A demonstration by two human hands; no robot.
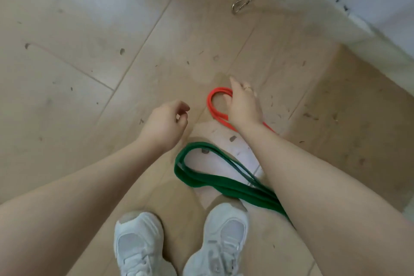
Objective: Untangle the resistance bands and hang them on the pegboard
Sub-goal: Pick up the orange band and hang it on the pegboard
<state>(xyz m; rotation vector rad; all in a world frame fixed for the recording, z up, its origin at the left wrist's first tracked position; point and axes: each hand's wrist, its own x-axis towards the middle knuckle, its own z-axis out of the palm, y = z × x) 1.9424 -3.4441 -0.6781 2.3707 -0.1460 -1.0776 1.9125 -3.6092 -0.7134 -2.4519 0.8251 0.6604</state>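
Observation:
An orange resistance band point(211, 105) lies looped on the tiled floor. My right hand point(243, 103), wearing a ring, reaches down over its far loop with fingers spread; whether it touches the band I cannot tell. A wider green resistance band point(201, 180) lies nearer to me in a folded loop, running under my right forearm. My left hand point(164, 123) hovers left of the orange band with fingers loosely curled and nothing in it. The pegboard is not in view.
A metal chain with a snap hook point(244, 2) hangs at the top, near a white wall base point(358, 20) at the upper right. My two white sneakers point(139, 244) stand at the bottom. The beige floor tiles are scuffed.

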